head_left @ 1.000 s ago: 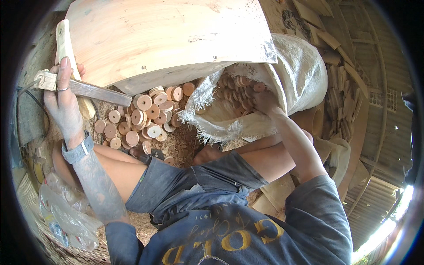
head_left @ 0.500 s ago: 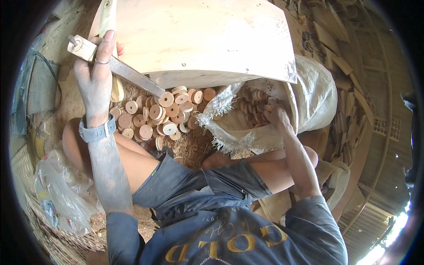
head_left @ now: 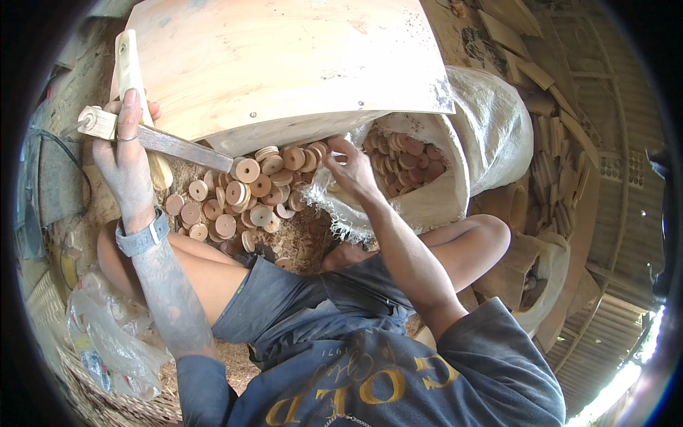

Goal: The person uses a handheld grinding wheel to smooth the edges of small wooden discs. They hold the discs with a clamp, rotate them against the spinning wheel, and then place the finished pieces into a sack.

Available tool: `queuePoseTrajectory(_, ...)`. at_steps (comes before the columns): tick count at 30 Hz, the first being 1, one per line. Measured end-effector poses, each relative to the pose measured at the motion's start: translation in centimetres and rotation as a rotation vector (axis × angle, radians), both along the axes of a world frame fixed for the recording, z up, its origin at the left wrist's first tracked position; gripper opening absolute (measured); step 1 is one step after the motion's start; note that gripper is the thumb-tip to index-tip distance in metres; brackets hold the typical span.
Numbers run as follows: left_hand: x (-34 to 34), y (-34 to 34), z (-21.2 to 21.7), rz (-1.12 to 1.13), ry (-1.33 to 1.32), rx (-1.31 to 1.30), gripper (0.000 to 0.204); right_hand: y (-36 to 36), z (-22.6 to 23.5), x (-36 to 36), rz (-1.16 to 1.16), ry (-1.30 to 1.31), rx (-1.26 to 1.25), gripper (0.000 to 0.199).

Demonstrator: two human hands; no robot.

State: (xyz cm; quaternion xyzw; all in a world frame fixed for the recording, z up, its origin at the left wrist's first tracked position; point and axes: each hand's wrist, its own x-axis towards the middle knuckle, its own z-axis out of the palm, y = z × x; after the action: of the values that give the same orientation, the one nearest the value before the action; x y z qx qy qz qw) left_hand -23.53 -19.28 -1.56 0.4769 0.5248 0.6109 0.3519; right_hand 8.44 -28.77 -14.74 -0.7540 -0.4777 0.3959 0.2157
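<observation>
Two hands, left hand (head_left: 126, 160), right hand (head_left: 353, 173), one sack (head_left: 491, 135)

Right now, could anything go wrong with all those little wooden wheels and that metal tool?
Maybe. The left hand grips a flat metal blade whose tip sits right above the pile of round wooden discs, so it could knock some away or nick a bare knee. The right hand is at the frayed edge of the white woven sack, which lies tipped, so more discs could spill out.
</observation>
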Motion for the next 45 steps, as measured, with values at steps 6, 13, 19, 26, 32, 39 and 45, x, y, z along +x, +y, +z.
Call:
queuePoseTrajectory(6, -0.2, -0.2, -0.1, 0.009, -0.008, -0.029, 0.033, -2.5, -3.6, 11.0, 0.128, -0.547, -0.068, 0.023)
queuePoseTrajectory(13, -0.3, 0.3, -0.6, 0.012, -0.023, 0.008, 0.029, -4.3, -6.4, 6.3, 0.320, -0.341, -0.430, 0.032)
queuePoseTrajectory(19, -0.6, 0.3, -0.7, -0.015, -0.007, 0.031, 0.027, -3.7, -8.2, 1.6, 0.167, -0.326, -0.015, 0.044)
queuePoseTrajectory(26, -0.6, 0.3, -0.8, -0.003, 0.025, 0.034, 0.025, -3.7, -5.4, 3.7, 0.473, -0.316, -0.249, 0.043)
queuePoseTrajectory(32, -0.7, 0.1, -0.8, -0.014, 0.065, 0.029, 0.027, -5.8, 0.7, 9.9, 0.510, -0.786, -0.279, 0.017)
queuePoseTrajectory(39, -0.6, 0.2, -0.9, 0.007, 0.061, 0.021, 0.027, -11.7, 3.4, 11.7, 0.708, -0.592, -0.364, 0.024)
queuePoseTrajectory(45, -0.8, 0.4, -0.9, -0.017, 0.071, 0.018, 0.030, -5.8, 6.1, 17.6, 0.362, -0.518, -0.231, 0.028)
